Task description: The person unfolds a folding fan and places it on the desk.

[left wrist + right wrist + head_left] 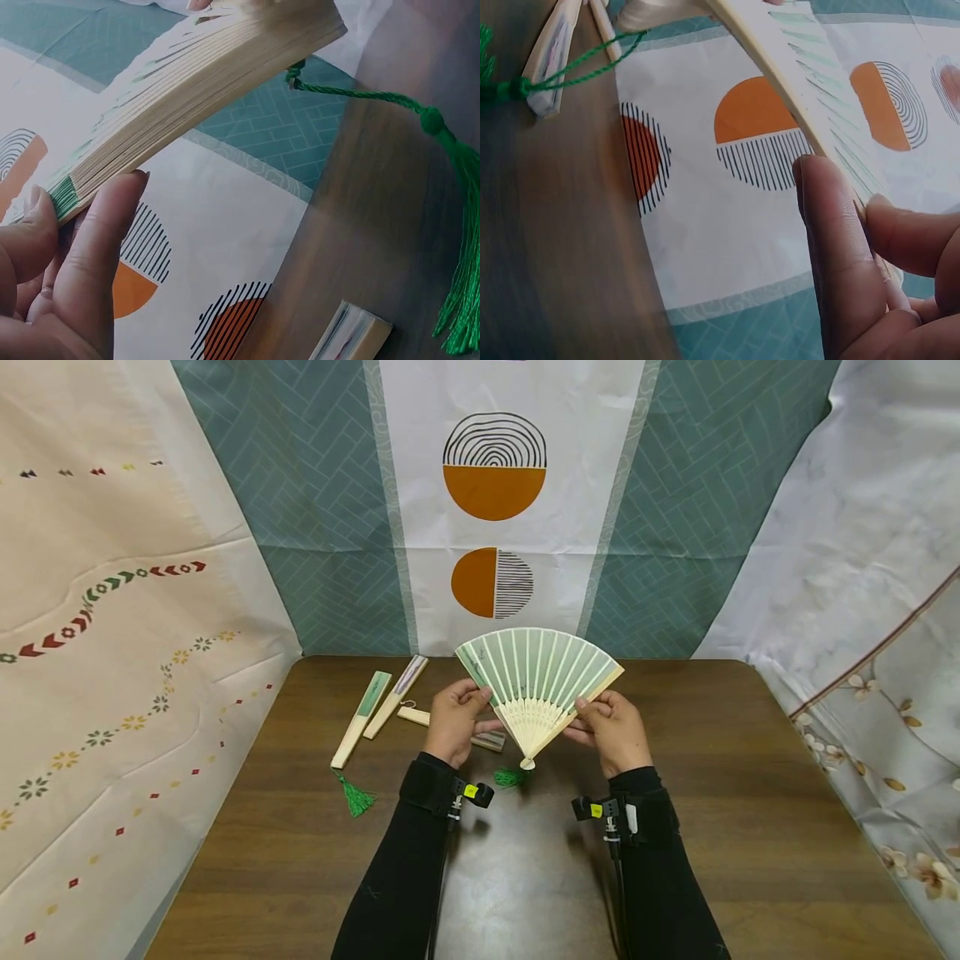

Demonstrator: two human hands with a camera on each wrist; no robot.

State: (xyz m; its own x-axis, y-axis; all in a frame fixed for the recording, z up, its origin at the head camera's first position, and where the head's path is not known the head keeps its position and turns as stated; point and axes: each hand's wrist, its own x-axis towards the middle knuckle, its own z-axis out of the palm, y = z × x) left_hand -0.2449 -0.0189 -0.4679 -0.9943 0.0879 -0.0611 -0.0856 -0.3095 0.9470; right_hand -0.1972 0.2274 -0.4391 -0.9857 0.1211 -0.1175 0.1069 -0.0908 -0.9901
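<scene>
Your left hand (456, 722) and right hand (618, 731) stand apart, each pinching, thumb against fingers, one outer edge of a spread fan (540, 668). The spread fan is held up over the far part of the table (750, 827), arc upward and pivot end toward you, a green tassel (512, 777) hanging from that end. To the left of your left hand lie a green-topped folded fan (362, 718), a second tassel (357, 797) at its near end, and, just beside it, a grey-topped folded fan (396, 697). Your left hand partly hides a third folded fan (413, 716).
</scene>
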